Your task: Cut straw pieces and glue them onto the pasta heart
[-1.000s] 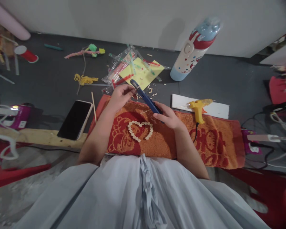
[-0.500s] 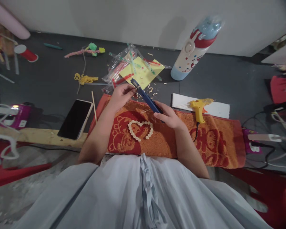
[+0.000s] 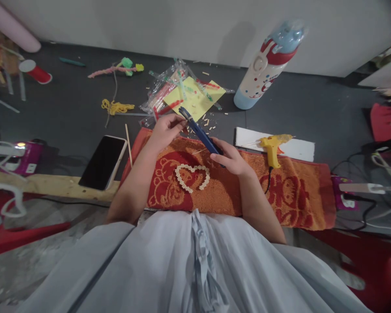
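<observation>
My right hand is wrapped round a long dark-blue hand tool with some metal near its far end; its exact kind is unclear. The tool slants up and left above the towel's far edge. My left hand pinches close beside the tool's far end, and whatever lies between the fingertips is too small to make out. Below both hands, a heart outline of small pale pieces lies on the orange and red towel, with a gap at its bottom point. Short pale stick bits are scattered beyond the tool.
A yellow glue gun rests on a white board to the right. Behind stands a bottle. Yellow paper and plastic wrappers lie ahead. A phone, thin stick and yellow yarn are left.
</observation>
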### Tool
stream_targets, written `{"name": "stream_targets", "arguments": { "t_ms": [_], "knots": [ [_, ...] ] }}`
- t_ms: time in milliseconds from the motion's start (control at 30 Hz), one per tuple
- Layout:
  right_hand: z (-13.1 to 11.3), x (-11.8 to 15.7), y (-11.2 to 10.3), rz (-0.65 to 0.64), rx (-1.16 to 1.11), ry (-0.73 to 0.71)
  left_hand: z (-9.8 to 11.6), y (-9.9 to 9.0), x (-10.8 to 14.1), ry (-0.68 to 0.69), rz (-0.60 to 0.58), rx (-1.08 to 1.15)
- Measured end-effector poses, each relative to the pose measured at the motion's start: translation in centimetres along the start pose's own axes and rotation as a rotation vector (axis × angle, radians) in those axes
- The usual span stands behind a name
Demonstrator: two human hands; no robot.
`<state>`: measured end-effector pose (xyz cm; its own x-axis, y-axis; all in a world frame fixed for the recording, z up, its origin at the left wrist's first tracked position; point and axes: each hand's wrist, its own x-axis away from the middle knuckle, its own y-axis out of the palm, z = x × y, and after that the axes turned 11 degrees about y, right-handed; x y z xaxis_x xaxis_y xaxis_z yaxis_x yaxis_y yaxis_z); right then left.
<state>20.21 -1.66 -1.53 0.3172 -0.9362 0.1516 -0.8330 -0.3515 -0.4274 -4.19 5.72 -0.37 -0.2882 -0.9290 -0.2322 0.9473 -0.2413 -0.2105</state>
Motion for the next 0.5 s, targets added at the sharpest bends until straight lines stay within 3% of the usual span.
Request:
{"name": "stream_targets", "arguments": {
  "t_ms": [233,500],
  "knots": [
    [-0.17,0.00,-0.01,-0.018,-0.051,0.026,-0.03,-0.12,0.07,0.029,-0.015,-0.087],
    [-0.17,0.04,0.02,-0.006,-0.044,0.025,0.05,-0.09,0.02,0.028,-0.005,-0.001]
  ]
}}
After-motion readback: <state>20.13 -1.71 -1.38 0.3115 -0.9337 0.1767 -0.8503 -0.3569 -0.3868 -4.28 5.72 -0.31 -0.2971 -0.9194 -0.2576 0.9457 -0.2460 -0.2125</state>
